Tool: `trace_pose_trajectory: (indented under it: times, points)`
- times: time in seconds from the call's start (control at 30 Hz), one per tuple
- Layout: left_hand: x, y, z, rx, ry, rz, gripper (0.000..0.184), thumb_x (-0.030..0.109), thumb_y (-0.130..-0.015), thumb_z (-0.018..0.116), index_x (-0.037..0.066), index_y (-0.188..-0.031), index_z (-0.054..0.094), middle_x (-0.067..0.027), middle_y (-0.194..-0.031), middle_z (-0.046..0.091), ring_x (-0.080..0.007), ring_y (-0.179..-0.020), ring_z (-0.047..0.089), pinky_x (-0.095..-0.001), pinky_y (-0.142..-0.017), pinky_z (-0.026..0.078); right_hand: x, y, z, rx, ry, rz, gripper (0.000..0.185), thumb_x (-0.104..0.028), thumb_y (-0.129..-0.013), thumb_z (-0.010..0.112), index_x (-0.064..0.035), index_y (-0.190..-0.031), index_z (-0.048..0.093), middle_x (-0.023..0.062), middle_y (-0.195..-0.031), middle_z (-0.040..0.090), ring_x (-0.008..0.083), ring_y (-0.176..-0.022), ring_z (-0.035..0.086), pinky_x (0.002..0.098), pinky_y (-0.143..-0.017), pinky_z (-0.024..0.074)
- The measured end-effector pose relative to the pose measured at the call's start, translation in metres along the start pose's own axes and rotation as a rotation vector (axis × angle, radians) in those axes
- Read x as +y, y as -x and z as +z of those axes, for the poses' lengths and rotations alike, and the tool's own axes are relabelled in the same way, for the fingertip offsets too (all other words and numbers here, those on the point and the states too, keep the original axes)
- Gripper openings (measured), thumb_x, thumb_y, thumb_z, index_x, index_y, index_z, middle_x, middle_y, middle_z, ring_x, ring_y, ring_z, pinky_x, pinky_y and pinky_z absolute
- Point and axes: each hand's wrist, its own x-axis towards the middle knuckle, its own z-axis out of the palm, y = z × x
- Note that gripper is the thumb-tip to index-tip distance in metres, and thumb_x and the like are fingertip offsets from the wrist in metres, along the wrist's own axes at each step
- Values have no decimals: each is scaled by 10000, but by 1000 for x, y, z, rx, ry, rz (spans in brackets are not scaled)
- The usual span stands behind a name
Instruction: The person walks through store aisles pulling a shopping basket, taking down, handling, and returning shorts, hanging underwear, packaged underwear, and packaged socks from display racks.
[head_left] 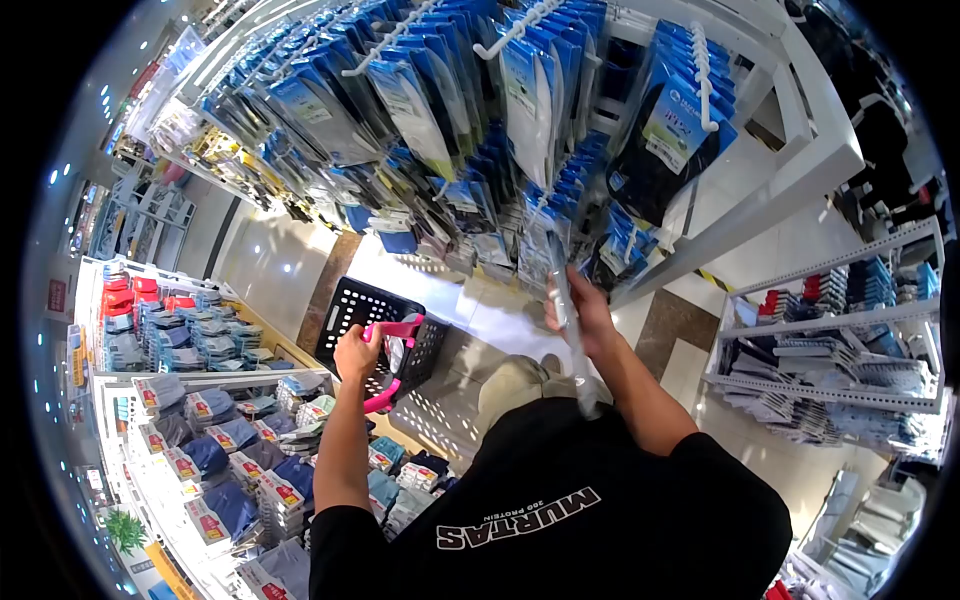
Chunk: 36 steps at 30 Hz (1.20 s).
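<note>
My left hand (358,353) is closed round the pink handle (398,328) of a black shopping basket (427,352) with holes in its walls. Something pale lies inside the basket. In my right hand (587,312) is a long, thin package in clear plastic (570,335), seen nearly edge-on and reaching down toward my black shirt. Just beyond that hand hang rows of blue-topped packets (532,95) on white hooks.
A white rack post (740,225) slants down at the right of the hanging packets. Shelves of folded, labelled goods (222,505) stand at the lower left. Another white rack (830,325) with clothing is at the right. Tiled floor (270,270) runs between the displays.
</note>
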Motion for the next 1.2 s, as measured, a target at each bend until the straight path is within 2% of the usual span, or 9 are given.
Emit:
trace_pose_trajectory:
  times: [0.07,0.17,0.27,0.37,0.4,0.53,0.63,0.93,1.2]
  points:
    - [-1,0,1,19,-15,14,513,544,-892,637,38,-824,688,-221,-783,689,-419,-778,684,-503,-714,537,7,-5,-29,-183,-145,66,399,-391,-1032,526,-42,-1208,603,35,-624,485,130,-454,448,298,-483,403]
    - [-4,-2,2,27,-32,-4,521,552,-900,628,38,-824,681,-223,-799,692,-421,-781,679,-510,-722,534,13,-2,-34,-264,-262,62,452,-425,-1034,510,-46,-1270,582,10,-615,411,127,-460,425,309,-504,416]
    - [-7,-5,1,6,-31,-5,531,556,-894,634,33,-816,675,-217,-789,693,-409,-782,683,-500,-721,537,6,0,-35,-360,-176,26,423,-410,-1036,521,-47,-1238,602,17,-705,514,145,-543,507,314,-567,463]
    - [-10,-6,1,44,-29,1,531,554,-894,634,31,-811,673,-216,-791,693,-406,-781,684,-495,-715,537,-6,4,7,438,288,-152,334,-357,-1024,573,-60,-1164,637,20,-850,617,158,-725,596,315,-684,508]
    - [-11,-5,2,70,-43,12,521,545,-894,636,34,-798,666,-210,-779,687,-402,-775,682,-490,-708,536,-10,0,-4,360,204,-200,251,-301,-993,647,-64,-1074,660,8,-933,649,130,-875,589,304,-766,488]
    - [-15,-8,4,80,-45,52,500,521,-893,641,37,-768,637,-202,-778,675,-396,-770,674,-487,-701,529,-17,-25,-49,390,803,-617,237,-287,-978,682,-52,-952,663,-37,-838,571,75,-757,486,270,-679,403]
    - [-17,-12,0,47,-27,94,492,512,-896,637,36,-771,630,-203,-791,674,-394,-783,671,-483,-706,528,-33,-20,-34,430,1294,-706,246,-280,-988,663,-37,-951,656,-41,-778,540,72,-711,460,258,-646,386]
    - [-17,-16,1,17,-35,53,493,525,-869,651,41,-779,634,-204,-800,676,-408,-800,666,-503,-716,523,-26,-12,-32,539,1406,-847,292,-310,-983,660,-18,-990,640,30,-725,524,118,-673,450,301,-627,397]
    - [-6,-14,-1,9,-12,-7,494,532,-876,652,41,-822,675,-212,-811,686,-418,-813,673,-504,-734,528,-27,-20,-24,541,1601,-833,275,-280,-941,686,-15,-997,637,153,-803,625,285,-714,587,377,-683,468]
